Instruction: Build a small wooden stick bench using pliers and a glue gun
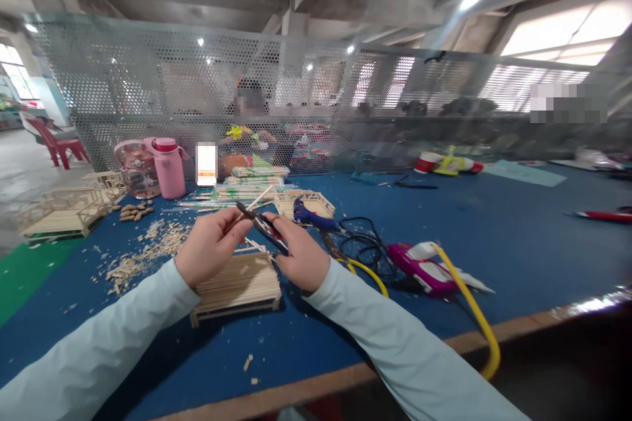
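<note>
Stick [259, 198] first: thin, pale wood, slanting up to the right out of my left hand [210, 243], whose fingers are pinched closed around its lower end. My right hand [301, 256] is clamped on a pair of dark cutters [264, 227], and their nose meets the stick just above my left fingers. Both hands hang over the little slatted wooden platform [237, 286] on the blue surface [494, 223], with wood chips [148, 253] scattered to the left.
</note>
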Demonstrator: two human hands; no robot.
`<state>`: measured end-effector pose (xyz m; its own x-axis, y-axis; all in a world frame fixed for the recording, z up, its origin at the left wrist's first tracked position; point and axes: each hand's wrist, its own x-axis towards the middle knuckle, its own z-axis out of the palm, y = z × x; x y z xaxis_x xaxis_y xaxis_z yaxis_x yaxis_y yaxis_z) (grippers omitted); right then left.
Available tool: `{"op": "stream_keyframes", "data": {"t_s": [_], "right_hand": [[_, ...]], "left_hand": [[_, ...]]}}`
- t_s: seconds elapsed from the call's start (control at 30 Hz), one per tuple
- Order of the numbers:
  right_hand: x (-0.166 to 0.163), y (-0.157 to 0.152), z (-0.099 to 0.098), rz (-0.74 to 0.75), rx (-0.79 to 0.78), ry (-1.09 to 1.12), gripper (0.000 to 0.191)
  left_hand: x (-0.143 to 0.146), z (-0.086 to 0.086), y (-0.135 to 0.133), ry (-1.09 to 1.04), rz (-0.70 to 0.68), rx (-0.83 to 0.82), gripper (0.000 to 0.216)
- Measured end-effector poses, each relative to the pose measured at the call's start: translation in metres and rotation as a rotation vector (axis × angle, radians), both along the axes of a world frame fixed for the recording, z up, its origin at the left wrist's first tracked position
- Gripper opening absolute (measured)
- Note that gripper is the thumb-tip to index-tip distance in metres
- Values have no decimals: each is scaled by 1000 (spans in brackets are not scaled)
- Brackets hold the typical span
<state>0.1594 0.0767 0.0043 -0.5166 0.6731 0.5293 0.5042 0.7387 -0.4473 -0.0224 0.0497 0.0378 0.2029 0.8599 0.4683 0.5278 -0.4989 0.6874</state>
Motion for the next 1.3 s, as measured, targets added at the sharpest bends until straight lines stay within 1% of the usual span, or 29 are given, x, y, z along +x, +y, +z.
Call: {"op": "stream_keyframes", "data": {"t_s": [0.07, 0.17, 0.23, 0.5, 0.57, 0.67, 0.7, 0.73, 0.8, 0.9, 0.97, 1.03, 1.1, 1.2, 1.23, 1.3], "right_hand": [[0, 0, -1, 3, 56, 5, 60], [-2, -2, -3, -5, 156, 8, 63], [-4, -3, -5, -43, 211, 11, 63], [-10, -12, -5, -177, 301, -31, 63], [-9, -14, -3, -235, 339, -62, 63], [-7, -16, 2, -384, 424, -148, 62], [-7, -16, 4, -406, 437, -167, 61], [-8, -15, 4, -399, 433, -167, 61], [-10, -15, 5, -311, 364, -100, 61], [-10, -10, 9, -180, 145, 25, 55], [-5, -2, 13, -153, -29, 30, 47], [5, 10, 15, -203, -151, -69, 41], [16, 23, 12, -312, -190, -254, 37], [24, 34, -6, -425, -179, -385, 25], [23, 34, -13, -444, -162, -400, 24], [20, 33, -24, -471, -119, -420, 31]], "left_hand": [[1, -1, -1, 28, 8, 12, 31], [2, -4, -2, 56, 105, 30, 38], [3, -5, -3, 68, 141, 21, 38], [5, 2, -13, 106, 204, -4, 38], [5, 3, -14, 111, 217, -20, 39], [5, 3, -11, 117, 218, -68, 41], [5, 3, -9, 120, 214, -72, 41], [4, 2, -7, 126, 210, -64, 41], [2, 3, -5, 145, 207, -16, 39], [-3, 4, -4, 176, 198, 60, 38], [-5, 6, -5, 221, 169, 123, 40], [-7, 7, -6, 275, 116, 194, 41], [-8, 7, -6, 292, 61, 255, 39], [-8, 3, 0, 301, 40, 277, 40], [-8, 0, 3, 320, 42, 267, 41], [-9, -4, 7, 350, 35, 236, 42]]}}
